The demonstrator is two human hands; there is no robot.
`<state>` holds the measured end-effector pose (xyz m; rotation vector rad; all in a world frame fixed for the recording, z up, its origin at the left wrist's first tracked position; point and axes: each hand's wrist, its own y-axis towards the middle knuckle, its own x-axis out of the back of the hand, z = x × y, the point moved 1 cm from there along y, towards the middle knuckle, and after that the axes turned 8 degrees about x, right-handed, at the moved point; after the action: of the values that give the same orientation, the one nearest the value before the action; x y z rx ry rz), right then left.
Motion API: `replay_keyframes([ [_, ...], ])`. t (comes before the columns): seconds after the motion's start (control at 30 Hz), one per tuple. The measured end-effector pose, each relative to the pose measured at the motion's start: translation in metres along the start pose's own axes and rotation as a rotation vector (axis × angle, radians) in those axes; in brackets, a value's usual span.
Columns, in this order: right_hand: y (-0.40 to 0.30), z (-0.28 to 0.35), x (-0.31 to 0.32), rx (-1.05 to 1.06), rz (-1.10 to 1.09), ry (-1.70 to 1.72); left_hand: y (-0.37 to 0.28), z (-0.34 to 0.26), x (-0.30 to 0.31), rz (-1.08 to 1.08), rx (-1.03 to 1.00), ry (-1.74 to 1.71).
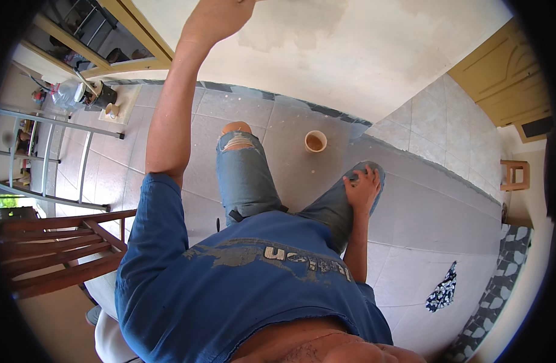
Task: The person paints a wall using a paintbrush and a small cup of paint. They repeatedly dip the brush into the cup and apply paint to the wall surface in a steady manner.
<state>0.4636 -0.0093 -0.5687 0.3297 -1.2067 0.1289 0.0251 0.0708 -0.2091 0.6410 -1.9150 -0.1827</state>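
My left hand (223, 18) is raised against the pale wall (350, 59) at the top, which has darker, damp-looking patches. The picture's upper edge cuts off its fingers, so whatever they hold is hidden. My right hand (365, 188) rests palm down on my right knee, fingers spread over the ripped blue jeans (246, 177), with nothing in it. On the tiled floor (287, 159), between my knees and the wall, stands a pale cup (315, 141) containing something brown.
At left are a metal ladder (55, 119), a slatted wooden chair (60, 254), a dark bucket (103, 94), a clear plastic bottle (66, 93) and a small mug (111, 110). A patterned cloth (442, 289) lies at right. Beyond are a wooden stool (515, 175) and yellow door (500, 72).
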Motion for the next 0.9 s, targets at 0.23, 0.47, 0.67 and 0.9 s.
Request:
replay_keyframes([
  [0.23,-0.001,-0.001,0.001,-0.003,-0.011,0.024,-0.050,-0.015,-0.011,-0.291,0.087,-0.223],
  [0.47,-0.002,-0.005,0.002,-0.024,0.019,0.008,-0.030,-0.012,-0.068,-0.502,-0.063,-0.296],
  [0.67,-0.005,-0.001,0.009,-0.030,-0.007,0.020,-0.027,-0.015,-0.099,-0.458,-0.094,-0.278],
  [0.9,-0.008,-0.005,0.010,-0.011,-0.023,0.021,-0.093,0.016,-0.168,-0.221,0.009,-0.279],
])
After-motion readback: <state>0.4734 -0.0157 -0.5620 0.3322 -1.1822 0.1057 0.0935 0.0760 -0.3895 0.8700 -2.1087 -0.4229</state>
